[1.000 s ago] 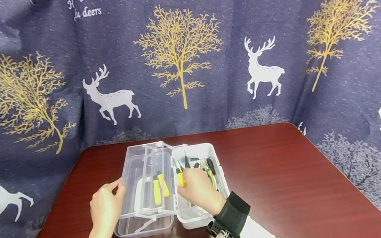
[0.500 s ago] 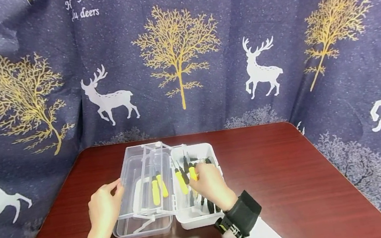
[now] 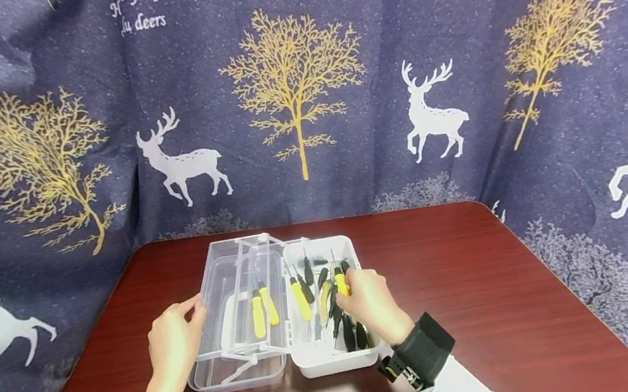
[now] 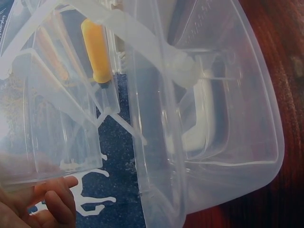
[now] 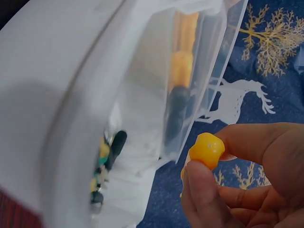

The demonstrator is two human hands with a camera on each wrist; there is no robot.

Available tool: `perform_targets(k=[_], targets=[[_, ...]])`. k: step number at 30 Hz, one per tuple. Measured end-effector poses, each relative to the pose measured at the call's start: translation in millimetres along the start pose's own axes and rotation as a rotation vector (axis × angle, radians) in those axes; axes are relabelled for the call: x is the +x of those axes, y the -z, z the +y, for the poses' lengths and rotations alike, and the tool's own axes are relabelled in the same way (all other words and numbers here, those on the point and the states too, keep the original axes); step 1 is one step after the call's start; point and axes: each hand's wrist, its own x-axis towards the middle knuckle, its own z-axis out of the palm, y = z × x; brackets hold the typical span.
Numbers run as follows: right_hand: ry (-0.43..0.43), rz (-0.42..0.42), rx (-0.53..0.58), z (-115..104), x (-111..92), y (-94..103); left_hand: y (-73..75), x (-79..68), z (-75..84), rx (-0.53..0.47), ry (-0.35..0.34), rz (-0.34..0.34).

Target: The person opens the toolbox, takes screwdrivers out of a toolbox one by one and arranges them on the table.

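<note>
My right hand pinches a screwdriver by its yellow handle, above the right side of the white toolbox base. In the right wrist view, thumb and fingers grip the end of that handle. My left hand pinches the left edge of the clear folding tray. The left wrist view shows its fingers at the tray's lower edge. Two yellow-handled screwdrivers lie in the clear tray. Another yellow-handled screwdriver and several black-handled tools lie in the white base.
The clear lid lies folded back left of the base, under the tray. White hinge arms link the parts. A reddish-brown table carries the toolbox, and a dark blue printed curtain hangs behind.
My right hand has moved right across the white base, the yellow-handled screwdriver in its fingers, uncovering tools in the middle and front. My left hand stays at the tray edge.
</note>
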Motion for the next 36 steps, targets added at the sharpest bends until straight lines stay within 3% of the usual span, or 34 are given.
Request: perform_targets(k=[20, 36], targets=[[-0.071, 0.053, -0.043, 41, -1, 20.7, 0.7, -0.6, 0.9, -0.002, -0.011, 0.003], [-0.108, 0.094, -0.056, 74, -8, 24.4, 1.3, -1.9, 2.6, 0.000, -0.019, 0.004]])
